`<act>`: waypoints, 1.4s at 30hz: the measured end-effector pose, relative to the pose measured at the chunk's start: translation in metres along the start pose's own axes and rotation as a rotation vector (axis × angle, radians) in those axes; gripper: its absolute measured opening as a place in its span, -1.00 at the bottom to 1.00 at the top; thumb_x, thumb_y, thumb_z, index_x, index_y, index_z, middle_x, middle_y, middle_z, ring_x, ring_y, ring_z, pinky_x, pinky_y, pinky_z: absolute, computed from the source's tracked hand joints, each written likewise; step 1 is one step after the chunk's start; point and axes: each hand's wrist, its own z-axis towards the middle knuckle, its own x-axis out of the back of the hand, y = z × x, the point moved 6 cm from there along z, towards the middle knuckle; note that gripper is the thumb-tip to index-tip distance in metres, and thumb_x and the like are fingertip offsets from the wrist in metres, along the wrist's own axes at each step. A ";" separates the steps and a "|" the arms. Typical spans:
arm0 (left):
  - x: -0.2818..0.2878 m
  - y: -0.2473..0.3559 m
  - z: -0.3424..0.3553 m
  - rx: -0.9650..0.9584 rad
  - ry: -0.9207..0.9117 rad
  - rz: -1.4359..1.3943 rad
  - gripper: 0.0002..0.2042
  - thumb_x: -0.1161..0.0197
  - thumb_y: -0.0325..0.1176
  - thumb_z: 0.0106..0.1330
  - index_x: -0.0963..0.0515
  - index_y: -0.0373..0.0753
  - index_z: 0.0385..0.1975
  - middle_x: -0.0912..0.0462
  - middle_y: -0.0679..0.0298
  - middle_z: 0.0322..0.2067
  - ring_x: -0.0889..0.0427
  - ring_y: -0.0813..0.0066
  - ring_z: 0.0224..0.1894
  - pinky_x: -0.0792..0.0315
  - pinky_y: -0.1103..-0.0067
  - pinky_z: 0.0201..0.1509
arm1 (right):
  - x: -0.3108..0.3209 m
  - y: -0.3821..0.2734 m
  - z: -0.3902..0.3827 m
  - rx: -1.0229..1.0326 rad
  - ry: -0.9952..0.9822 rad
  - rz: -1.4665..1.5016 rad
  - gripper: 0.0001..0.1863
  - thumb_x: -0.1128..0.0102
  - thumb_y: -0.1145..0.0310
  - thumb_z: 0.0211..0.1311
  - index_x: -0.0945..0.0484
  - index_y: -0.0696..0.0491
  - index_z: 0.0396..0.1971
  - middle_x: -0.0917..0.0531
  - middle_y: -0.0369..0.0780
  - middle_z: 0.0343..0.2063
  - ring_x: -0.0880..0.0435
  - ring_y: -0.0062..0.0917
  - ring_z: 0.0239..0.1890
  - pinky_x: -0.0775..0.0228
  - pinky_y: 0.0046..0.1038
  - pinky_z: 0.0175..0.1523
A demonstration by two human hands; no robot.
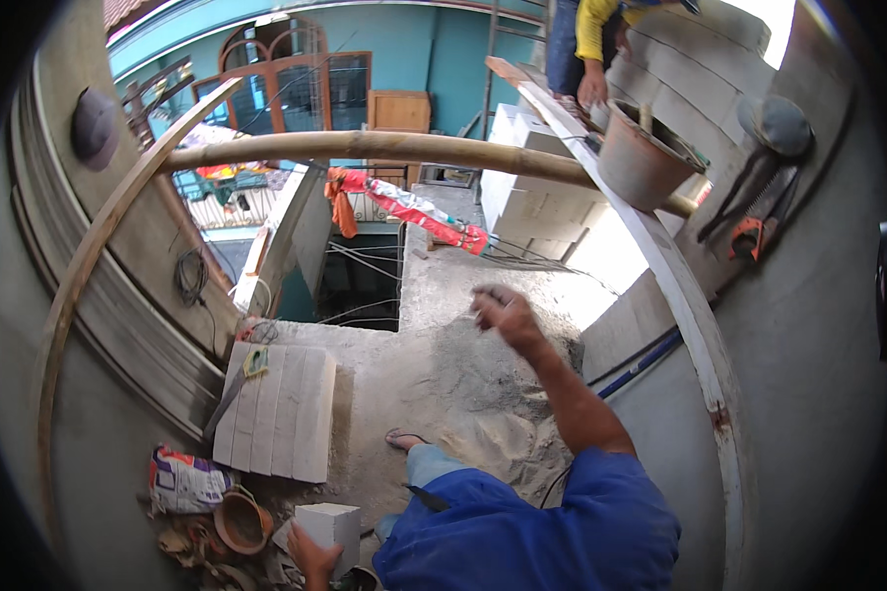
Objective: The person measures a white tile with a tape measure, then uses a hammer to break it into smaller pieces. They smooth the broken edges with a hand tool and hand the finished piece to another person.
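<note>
In the head view, a row of pale grey, slab-shaped blocks (pixel 286 414) is lying on the dusty concrete floor (pixel 370 379), and a handsaw with a yellowish handle (pixel 256 362) is resting along its left side. Just nearer the wearer than this row, a single whitish rectangular block (pixel 327 514) is sitting with the left hand (pixel 312 561) touching it; the fingers are spreading over its left part, though whether they are gripping or only resting cannot be told. Well to the right of the row and a little beyond it, the right hand (pixel 503 310) is hovering over the floor, blurring, its fingers bending; whether it is holding anything cannot be told.

Near the row's close end, a white, red and purple printed sack (pixel 189 483) is slumping, with a small orange-brown bucket (pixel 241 522) standing just beside it. To the row's right, a heap of grey and sandy powder (pixel 508 424) is spreading. Far beyond the row, to the right, a large reddish-brown bucket (pixel 650 158) is standing by a long whitish timber plank (pixel 660 251), and a yellow-sleeved co-worker's hand (pixel 593 89) is hanging near it.
</note>
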 end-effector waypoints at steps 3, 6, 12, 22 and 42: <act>-0.003 0.005 0.021 -0.107 0.044 0.082 0.26 -0.62 -0.12 -0.42 -0.07 -0.39 0.42 -0.35 -0.10 0.22 -0.33 -0.13 0.30 -0.22 0.12 0.39 | 0.104 -0.063 0.015 0.185 0.289 0.039 -0.66 -0.12 0.27 0.50 -0.50 0.24 0.06 -0.67 -0.21 -0.33 -0.66 -0.61 -0.42 -0.60 -0.56 -0.30; 0.006 0.025 0.041 -0.067 0.029 0.118 0.27 -0.64 -0.09 -0.41 -0.05 -0.34 0.44 -0.32 -0.07 0.26 -0.34 -0.12 0.32 -0.29 0.10 0.36 | 0.166 -0.084 0.047 0.250 0.436 -0.061 -0.66 -0.19 0.26 0.46 -0.54 0.26 -0.01 -0.67 -0.21 -0.33 -0.63 -0.65 -0.43 -0.56 -0.59 -0.29; 0.014 0.072 0.095 -0.008 0.053 0.144 0.31 -0.69 -0.11 -0.42 -0.02 -0.33 0.46 -0.30 -0.08 0.29 -0.35 -0.10 0.32 -0.29 0.12 0.38 | 0.227 -0.084 0.227 0.444 0.691 -1.214 -0.47 -0.31 0.22 0.23 -0.52 0.16 0.14 -0.54 0.15 0.11 -0.57 -0.04 0.14 -0.44 -0.15 0.24; 0.047 0.177 0.157 0.150 0.180 0.015 0.26 -0.65 -0.13 -0.33 0.01 -0.31 0.46 -0.31 -0.12 0.27 -0.33 -0.13 0.31 -0.23 0.17 0.41 | 0.435 -0.064 0.431 -0.514 0.924 -1.608 -0.21 0.07 -0.33 0.37 -0.34 -0.02 0.36 -0.36 0.05 0.35 -0.31 0.13 0.39 -0.23 0.19 0.35; 0.016 0.135 0.192 0.269 -0.017 -0.018 0.22 -0.61 -0.11 -0.24 0.00 -0.28 0.49 -0.35 -0.07 0.27 -0.34 -0.08 0.34 -0.23 0.18 0.42 | 0.506 -0.008 0.449 -0.510 1.106 -1.416 -0.24 -0.17 -0.29 0.21 -0.50 0.01 0.21 -0.56 0.12 0.14 -0.57 0.07 0.17 -0.41 0.15 0.13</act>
